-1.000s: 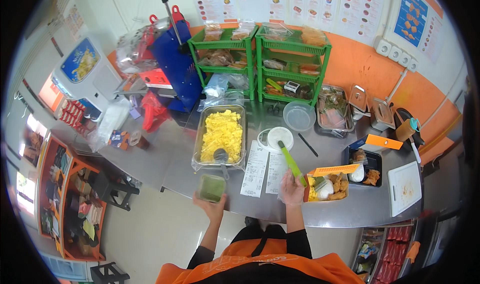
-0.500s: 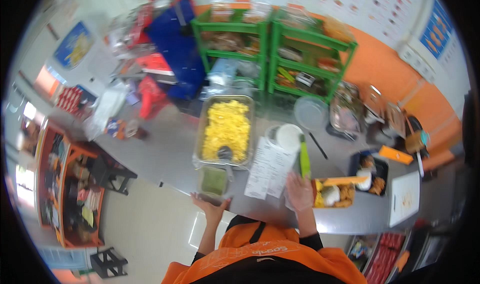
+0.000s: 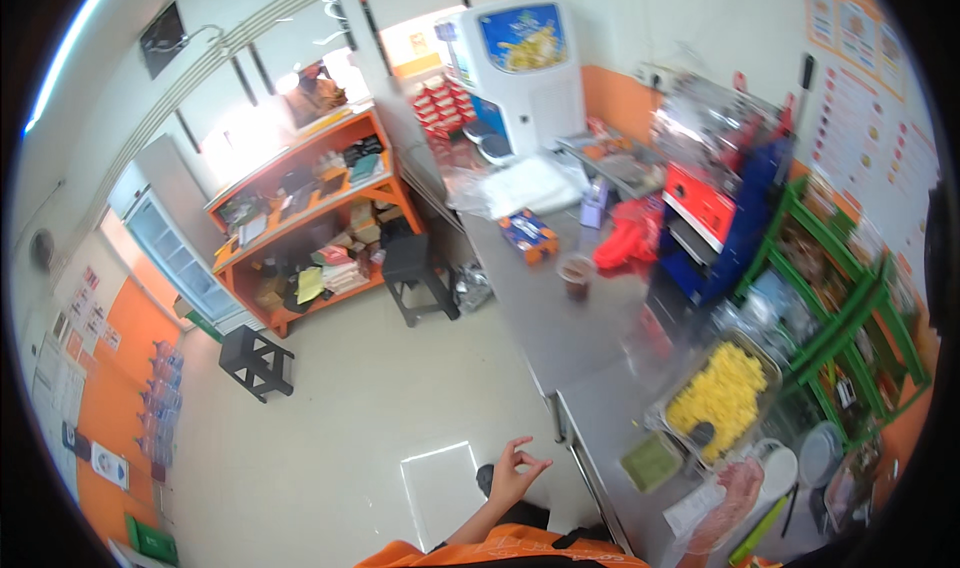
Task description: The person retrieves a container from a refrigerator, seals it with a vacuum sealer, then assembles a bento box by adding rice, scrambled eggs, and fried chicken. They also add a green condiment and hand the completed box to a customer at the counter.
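Note:
My bare left hand [image 3: 520,476] is over the floor beside the counter's edge, thumb and fingers curved apart with nothing between them. In a clear plastic glove, my right hand [image 3: 738,490] hovers above the counter near the printed paper slips [image 3: 692,508] and a round white lid [image 3: 778,468]. Its fingers look loosely extended and hold nothing visible. A tray of shredded yellow food [image 3: 722,393] with a dark spoon [image 3: 702,434] in it lies just beyond. Beside it is a square tub of green stuff [image 3: 652,462]. A bright green utensil [image 3: 760,531] lies near my right wrist.
Green tiered racks [image 3: 850,313] hold bagged goods at the right. Along the steel counter [image 3: 535,313] stand a cup of brown drink [image 3: 575,276], an orange-and-blue box [image 3: 528,238] and a white drink dispenser [image 3: 530,78]. Black stools [image 3: 408,273] and an orange shelf unit [image 3: 310,203] stand on the floor side.
The view has swung left, bringing the room, stools and fridge into sight. My left hand has come away from the counter's edge; my right hand has shifted from the green utensil toward the lid.

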Available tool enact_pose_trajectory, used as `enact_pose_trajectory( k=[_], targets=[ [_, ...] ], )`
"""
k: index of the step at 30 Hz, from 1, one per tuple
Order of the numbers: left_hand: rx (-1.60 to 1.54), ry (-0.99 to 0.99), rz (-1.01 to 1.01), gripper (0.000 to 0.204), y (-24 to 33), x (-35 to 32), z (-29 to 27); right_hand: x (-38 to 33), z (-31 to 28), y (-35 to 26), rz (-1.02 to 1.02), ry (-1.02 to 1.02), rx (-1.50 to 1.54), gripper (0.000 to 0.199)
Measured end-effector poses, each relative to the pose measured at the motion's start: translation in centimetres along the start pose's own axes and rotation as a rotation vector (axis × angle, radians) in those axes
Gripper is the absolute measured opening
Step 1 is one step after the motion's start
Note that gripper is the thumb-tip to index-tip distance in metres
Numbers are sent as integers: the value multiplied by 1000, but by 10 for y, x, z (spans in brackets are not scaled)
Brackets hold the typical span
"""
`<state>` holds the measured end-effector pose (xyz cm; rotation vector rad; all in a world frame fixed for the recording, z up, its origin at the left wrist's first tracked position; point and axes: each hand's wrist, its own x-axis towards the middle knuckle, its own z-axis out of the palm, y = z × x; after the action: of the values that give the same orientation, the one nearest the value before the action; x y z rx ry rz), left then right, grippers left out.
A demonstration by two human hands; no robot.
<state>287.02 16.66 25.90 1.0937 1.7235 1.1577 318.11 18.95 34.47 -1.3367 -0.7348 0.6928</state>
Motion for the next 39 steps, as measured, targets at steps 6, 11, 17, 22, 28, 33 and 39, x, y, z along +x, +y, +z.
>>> enact_pose_trajectory(
  k=[6, 11, 17, 22, 28, 33, 39],
  targets=[
    [-377, -246, 33, 35, 1, 33, -166, -98, 273, 6, 118, -537, 235, 80],
    [-223, -540, 111, 36, 23, 70, -265, -202, 502, 99, 317, -818, 353, 79],
    [67, -96, 434, 64, -36, 168, -335, -268, 686, 112, 530, -899, 405, 75],
    [116, 195, 333, 58, -53, 273, -416, -302, 829, 170, 540, -957, 319, 67],
    [-35, 94, 252, 74, -72, 446, -570, -349, 1039, 194, 528, -1100, 392, 64],
    [-268, -122, 33, 77, -78, 563, -707, -361, 1165, 161, 833, -1291, 109, 61],
    [-427, -585, 19, 49, -108, 691, -853, -320, 1312, 212, 902, -1146, 118, 65]
  ],
)
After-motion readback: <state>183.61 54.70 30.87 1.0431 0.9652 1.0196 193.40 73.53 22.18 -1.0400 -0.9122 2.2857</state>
